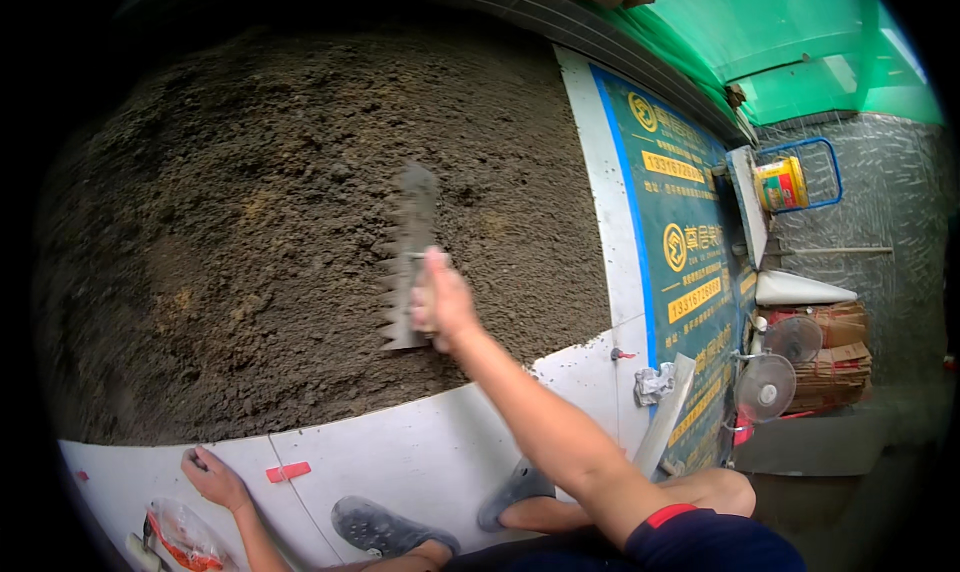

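My right hand [440, 302] grips the handle of a metal notched trowel [414, 202], which lies over rough dark mortar [250, 222] with its toothed edge toward the left. My left hand [212, 475] rests low on the left by the border of the mortar and the white tiles [410, 442], fingers curled; what, if anything, is inside them is hidden. To its right a red plastic clip [288, 472] sits across a tile joint. A clear bag with red items [190, 537] lies below that hand. My feet in grey clogs [370, 522] are on the tiles.
Along the right runs a printed protective sheet [675, 192]. Beyond it stand a yellow bucket [780, 184] in a blue-framed trolley, two fans [765, 387] and stacked cardboard [835, 372]. A pale strip [670, 407] lies near my right arm. Green netting [780, 32] hangs at top right.
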A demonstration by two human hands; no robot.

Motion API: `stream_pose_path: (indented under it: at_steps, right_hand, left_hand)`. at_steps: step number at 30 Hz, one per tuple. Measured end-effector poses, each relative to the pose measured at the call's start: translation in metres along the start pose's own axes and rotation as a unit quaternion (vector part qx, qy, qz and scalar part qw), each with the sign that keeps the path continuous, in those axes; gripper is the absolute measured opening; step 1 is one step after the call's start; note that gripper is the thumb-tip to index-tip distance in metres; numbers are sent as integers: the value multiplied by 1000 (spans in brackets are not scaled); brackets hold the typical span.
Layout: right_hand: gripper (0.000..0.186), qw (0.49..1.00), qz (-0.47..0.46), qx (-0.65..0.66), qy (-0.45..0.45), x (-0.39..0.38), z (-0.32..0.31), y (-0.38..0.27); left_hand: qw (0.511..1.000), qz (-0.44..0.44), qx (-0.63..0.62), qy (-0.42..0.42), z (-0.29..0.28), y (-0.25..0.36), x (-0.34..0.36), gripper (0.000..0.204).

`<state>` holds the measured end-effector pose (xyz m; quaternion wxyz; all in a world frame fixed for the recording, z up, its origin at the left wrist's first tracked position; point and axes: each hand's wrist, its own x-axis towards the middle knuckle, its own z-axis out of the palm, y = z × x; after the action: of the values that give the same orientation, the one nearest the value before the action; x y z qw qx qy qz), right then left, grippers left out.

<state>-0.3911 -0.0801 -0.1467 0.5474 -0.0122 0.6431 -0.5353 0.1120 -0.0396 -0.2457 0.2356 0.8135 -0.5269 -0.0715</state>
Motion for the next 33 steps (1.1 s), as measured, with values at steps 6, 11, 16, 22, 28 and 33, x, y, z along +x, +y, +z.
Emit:
stream_pose_path:
  at_steps: [6,11,16,22,28,33]
  right_hand:
    - [39,969,64,-30,-236,-47,99,54]
    - [44,791,-135,-490,-341,-109,100,89]
    - [39,671,-280,-633,-266,-74,67,59]
    - [39,759,-254,-599,-25,-29,11,-11]
    - [47,790,-269,-524,171,-4,-77,-46]
    - [41,781,-218,-533,241,33,-144,-88]
  left_hand:
    - [999,46,0,16,-6,7,4,22]
    - [999,42,-11,28,-6,13,3,21]
    - [999,28,-11,10,-13,13,1,20]
    - [999,42,-17,22,-12,13,0,21]
    - [998,44,-32,35,-10,15,0,18]
    - [999,31,-32,27,-8,14,1,18]
